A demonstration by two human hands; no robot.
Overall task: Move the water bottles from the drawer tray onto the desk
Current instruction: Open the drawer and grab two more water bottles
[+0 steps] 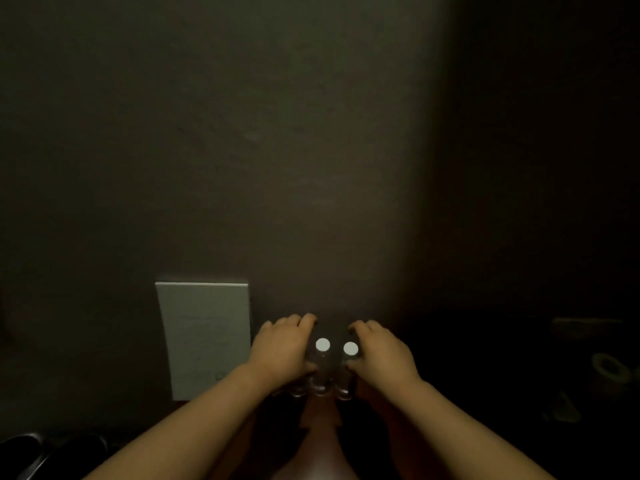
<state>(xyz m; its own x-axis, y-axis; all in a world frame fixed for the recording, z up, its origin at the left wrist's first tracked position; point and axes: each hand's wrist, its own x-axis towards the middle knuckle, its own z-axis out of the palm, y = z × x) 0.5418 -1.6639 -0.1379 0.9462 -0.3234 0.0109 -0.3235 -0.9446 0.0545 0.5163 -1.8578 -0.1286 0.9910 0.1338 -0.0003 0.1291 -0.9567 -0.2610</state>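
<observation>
From my feed the water bottles [322, 367] look like clear, glossy plastic, catching small highlights along their sides and bases. Their caps [323, 345] are white and matt, smooth on top. The wall [277, 150] behind them reads as a dull, slightly rough painted surface with faint mottling. Against it leans a pale sheet [204, 337] that looks like matt card or paper, flat and unshiny. At lower left I see something black [20, 448] with a soft sheen, perhaps plastic or leather; I cannot tell which in this dim light.
</observation>
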